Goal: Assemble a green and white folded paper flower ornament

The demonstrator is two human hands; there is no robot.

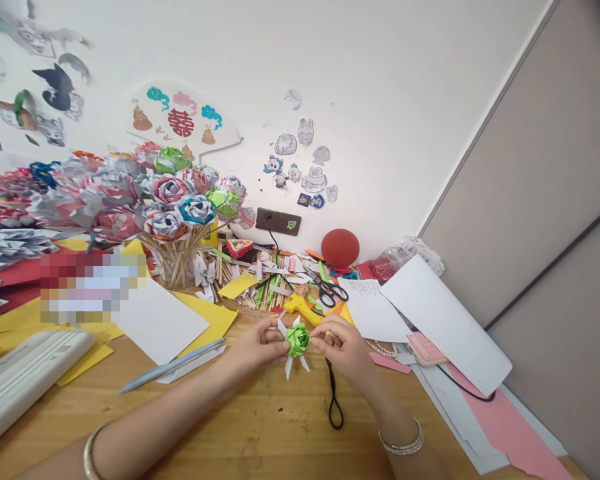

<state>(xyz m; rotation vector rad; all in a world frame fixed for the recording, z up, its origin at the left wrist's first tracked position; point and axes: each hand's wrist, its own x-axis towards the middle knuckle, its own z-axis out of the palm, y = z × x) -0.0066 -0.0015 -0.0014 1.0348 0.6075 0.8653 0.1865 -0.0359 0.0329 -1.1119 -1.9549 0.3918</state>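
Above the worktop (215,423), a green paper flower (298,341) is pinched by the left hand (258,345) and right hand (344,345); scissors (326,295) are placed toward the far edge.

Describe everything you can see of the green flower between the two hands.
The green flower looks like folded paper, with bright green, creased petals packed into a rounded head. Narrow white pointed strips stick out around it, two of them downward. It is held up above the wooden table, its petals facing the camera. The left hand grips its left side; the right hand's fingertips are at its right edge, though whether they pinch it is unclear. No stem can be seen.
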